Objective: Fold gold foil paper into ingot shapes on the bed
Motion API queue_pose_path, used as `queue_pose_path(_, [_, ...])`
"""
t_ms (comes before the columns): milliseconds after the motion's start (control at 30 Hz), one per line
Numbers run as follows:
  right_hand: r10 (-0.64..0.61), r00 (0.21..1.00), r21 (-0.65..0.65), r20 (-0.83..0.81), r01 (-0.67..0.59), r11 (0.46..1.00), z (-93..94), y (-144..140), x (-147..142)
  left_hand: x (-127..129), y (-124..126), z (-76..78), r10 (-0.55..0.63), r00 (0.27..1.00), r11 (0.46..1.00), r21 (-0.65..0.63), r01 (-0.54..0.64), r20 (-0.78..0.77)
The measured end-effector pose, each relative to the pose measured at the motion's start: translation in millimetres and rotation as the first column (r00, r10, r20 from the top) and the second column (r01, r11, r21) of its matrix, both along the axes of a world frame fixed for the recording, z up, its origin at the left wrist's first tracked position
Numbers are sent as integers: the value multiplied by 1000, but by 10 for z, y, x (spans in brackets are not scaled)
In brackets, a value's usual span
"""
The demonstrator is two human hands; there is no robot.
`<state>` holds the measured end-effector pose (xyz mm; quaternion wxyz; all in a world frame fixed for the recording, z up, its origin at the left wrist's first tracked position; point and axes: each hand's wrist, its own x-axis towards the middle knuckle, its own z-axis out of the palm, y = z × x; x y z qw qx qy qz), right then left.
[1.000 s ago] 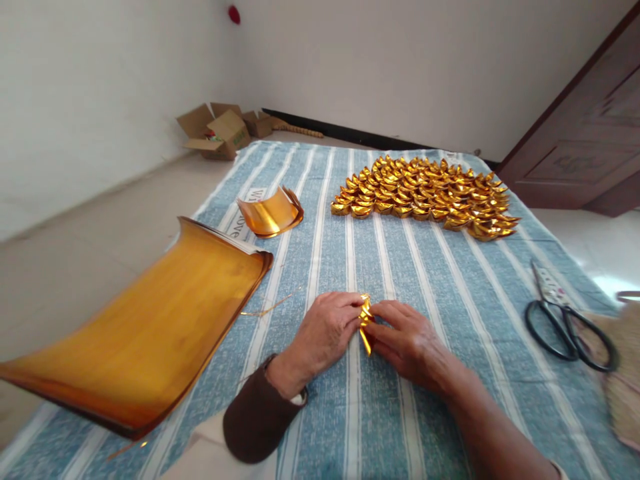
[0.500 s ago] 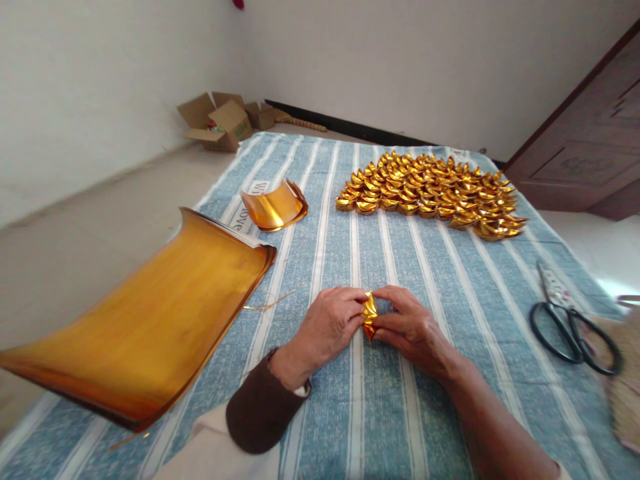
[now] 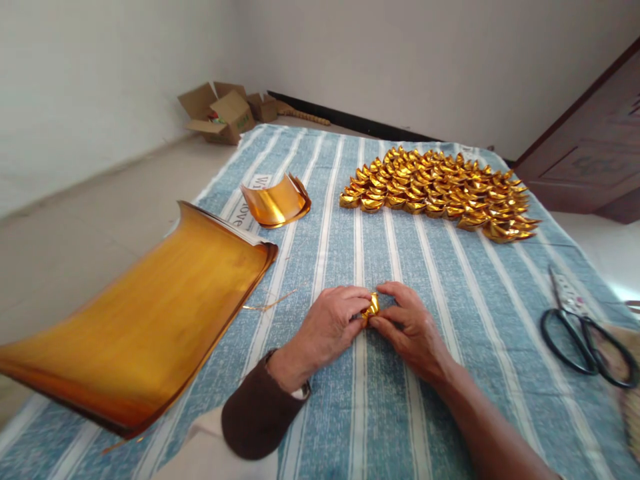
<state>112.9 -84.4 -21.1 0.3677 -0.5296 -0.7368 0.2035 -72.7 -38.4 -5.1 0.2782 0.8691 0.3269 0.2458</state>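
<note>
Between my two hands is a small folded piece of gold foil paper [image 3: 371,306], held low over the striped cloth. My left hand [image 3: 333,320] is closed on its left side, thumb toward the near end. From the right, my right hand [image 3: 413,330] pinches its near edge with the thumb, while the index finger reaches over the far end. Parts of the piece are hidden by my fingers. Beyond my hands stand several rows of folded gold paper ingots [image 3: 435,190]. A large stack of gold foil sheets [image 3: 145,320] lies to the left, with smaller curled gold sheets [image 3: 277,202] behind it.
Black-handled scissors [image 3: 585,340] lie at the right of the table, covered by a blue and white striped cloth [image 3: 325,413]. Thin gold scraps [image 3: 270,303] lie left of my hands. Open cardboard boxes [image 3: 220,113] stand on the floor behind. A dark wooden door [image 3: 590,147] is at right.
The right thumb and fingers have shifted on the foil piece, and its lower tip is now tucked in or covered. The view has turned slightly; the ingots and scissors appear further right.
</note>
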Motion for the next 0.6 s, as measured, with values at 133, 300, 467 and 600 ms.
queue_pose_path(133, [-61,997,12,-39,61,998,-12,-10,-62,1,4,31,-3,999,1000,-28,4,37])
queue_pose_path(300, [-130,990,9,-55,131,991,-34,-13,-89,2,-7,62,10,997,999,-40,-7,71])
queue_pose_path(467, [-164,985,7,-55,165,986,-45,8,-92,-6,-23,62,59,996,998,-30,-58,64])
queue_pose_path(600, [-154,988,-9,-30,154,988,-29,23,-94,-16,-29,25,122,990,992,-6,-122,63])
